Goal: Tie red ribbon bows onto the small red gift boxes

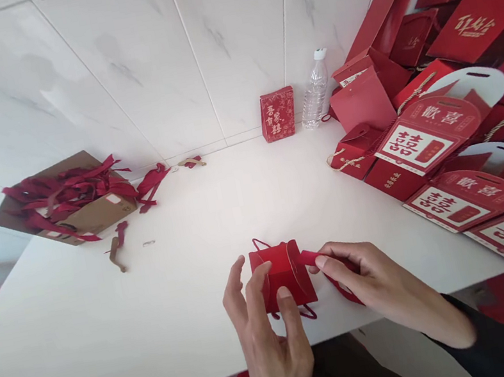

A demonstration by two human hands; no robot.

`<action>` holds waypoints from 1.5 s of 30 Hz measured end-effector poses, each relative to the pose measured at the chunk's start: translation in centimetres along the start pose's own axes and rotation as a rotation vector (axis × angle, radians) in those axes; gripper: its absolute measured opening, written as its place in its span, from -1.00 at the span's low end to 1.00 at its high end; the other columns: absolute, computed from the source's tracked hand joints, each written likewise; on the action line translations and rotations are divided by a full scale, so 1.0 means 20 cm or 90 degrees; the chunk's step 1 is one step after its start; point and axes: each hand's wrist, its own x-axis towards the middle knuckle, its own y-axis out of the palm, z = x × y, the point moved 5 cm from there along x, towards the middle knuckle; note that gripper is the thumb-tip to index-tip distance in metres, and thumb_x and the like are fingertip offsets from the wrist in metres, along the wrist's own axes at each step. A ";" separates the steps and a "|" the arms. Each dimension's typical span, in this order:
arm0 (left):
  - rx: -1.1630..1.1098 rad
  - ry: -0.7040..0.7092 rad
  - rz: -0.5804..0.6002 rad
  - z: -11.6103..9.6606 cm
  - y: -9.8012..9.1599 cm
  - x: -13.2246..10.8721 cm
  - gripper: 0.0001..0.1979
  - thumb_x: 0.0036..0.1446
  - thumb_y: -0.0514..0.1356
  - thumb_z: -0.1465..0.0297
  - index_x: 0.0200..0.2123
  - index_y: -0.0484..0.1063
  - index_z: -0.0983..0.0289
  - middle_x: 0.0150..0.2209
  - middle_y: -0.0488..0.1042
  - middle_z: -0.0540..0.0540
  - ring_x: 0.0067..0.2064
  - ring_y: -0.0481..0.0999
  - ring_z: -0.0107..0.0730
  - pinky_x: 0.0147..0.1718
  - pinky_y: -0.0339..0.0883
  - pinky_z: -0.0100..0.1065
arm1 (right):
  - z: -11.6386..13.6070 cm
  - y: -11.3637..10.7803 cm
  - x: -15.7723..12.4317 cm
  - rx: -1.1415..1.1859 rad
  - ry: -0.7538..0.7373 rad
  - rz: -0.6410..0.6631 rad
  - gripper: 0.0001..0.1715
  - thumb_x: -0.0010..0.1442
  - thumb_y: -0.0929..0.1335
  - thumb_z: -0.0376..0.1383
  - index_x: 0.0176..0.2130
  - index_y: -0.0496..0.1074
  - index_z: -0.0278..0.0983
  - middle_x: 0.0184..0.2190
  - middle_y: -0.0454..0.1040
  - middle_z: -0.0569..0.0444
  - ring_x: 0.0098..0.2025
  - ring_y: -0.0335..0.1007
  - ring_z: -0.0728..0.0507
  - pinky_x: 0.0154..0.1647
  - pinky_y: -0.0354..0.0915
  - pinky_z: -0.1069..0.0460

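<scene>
Head view: a small, plain red box (284,259) lies on the white table (168,320) near its front edge, just under the left hand's fingers and just left of the right hand. Its upper face is bright and smooth, with curved flap edges along both sides. One dark red cord loop (256,243) sticks out past its far edge, another (309,313) past its near edge, so the loops point away from and toward the person. The outline is nearly square; which axis is longer I cannot tell.

The left hand (270,331) is opened out, palm down, thumb and index finger over the box; how firmly they press is unclear. The right hand (369,272) reaches inward from a dark sleeve (494,331), pinching a red ribbon (310,258) between thumb and fingers, its end at the box's right side.

Beyond the left hand, to the left, stands a cardboard box (108,215) heaped with dark red ribbons (67,193). Ahead of the right hand are a printed red carton (278,114) and a clear bottle (315,96); to its right, red gift boxes (423,139) pile up.
</scene>
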 end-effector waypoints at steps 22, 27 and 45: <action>-0.040 -0.040 0.073 -0.02 0.00 0.08 -0.77 0.34 0.11 0.28 -0.11 0.57 0.11 0.23 0.28 0.21 0.30 0.23 0.02 -0.18 0.53 -0.17 | 0.05 -0.04 0.06 -0.230 -0.070 -0.048 -0.48 0.41 0.22 -0.04 -0.51 0.09 -0.20 -0.57 0.05 0.20 -0.52 -0.06 -0.04 -0.53 -0.06 0.02; -0.055 -0.055 0.059 -0.03 0.00 0.08 -0.78 0.34 0.12 0.28 -0.13 0.58 0.11 0.21 0.30 0.21 0.30 0.23 0.00 -0.26 0.54 -0.25 | 0.06 -0.04 0.05 -0.262 -0.068 -0.032 -0.50 0.41 0.22 -0.05 -0.50 0.15 -0.20 -0.57 0.08 0.21 -0.52 -0.05 -0.04 -0.52 -0.05 0.02; -0.163 -0.156 0.015 -0.02 -0.03 0.10 -0.77 0.34 0.10 0.22 -0.28 0.46 0.19 0.19 0.36 0.18 0.20 0.39 -0.10 -0.30 0.42 -0.37 | 0.22 0.04 0.09 -0.254 -0.233 -0.082 -0.68 0.46 0.24 -0.13 0.11 0.40 -0.13 0.04 0.43 -0.03 0.11 0.33 -0.23 0.07 0.34 -0.14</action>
